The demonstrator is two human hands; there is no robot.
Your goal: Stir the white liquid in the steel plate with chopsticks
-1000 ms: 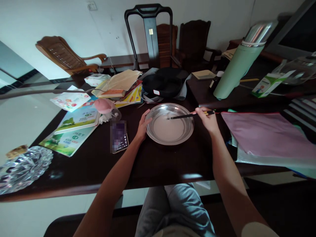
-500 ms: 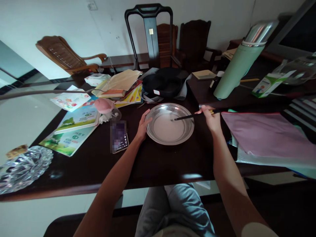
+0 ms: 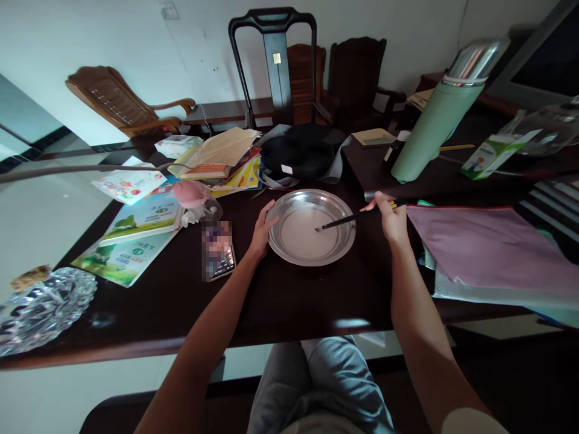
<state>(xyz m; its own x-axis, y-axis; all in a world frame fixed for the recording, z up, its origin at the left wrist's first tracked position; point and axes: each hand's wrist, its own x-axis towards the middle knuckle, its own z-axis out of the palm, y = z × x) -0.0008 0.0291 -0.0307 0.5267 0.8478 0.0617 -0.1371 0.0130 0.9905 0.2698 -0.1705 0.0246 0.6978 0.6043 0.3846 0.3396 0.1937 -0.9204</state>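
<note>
A shallow round metal basin (image 3: 312,260) stands on the dark table, with a pale, whitish layer (image 3: 301,236) covering its bottom. Whether that layer is liquid or powder I cannot tell. My left hand (image 3: 262,230) grips the basin's left rim, thumb over the edge and fingers along the outside. In my right hand (image 3: 388,216), to the right of the basin, is a pair of black chopsticks (image 3: 355,216) with gold bands near the upper end. They slant down to the left over the rim, and their tips touch the pale layer near the middle.
Left of the basin lie a phone (image 3: 219,256), a pink-capped bottle (image 3: 192,196), booklets (image 3: 131,253) and a crystal dish (image 3: 54,307). A black bag (image 3: 298,150) sits behind. A green thermos (image 3: 436,129) and a pink folder (image 3: 493,247) occupy the right side.
The chopstick tips have shifted slightly toward me within the basin, and my right hand has tilted a little. My left hand stays on the rim.
</note>
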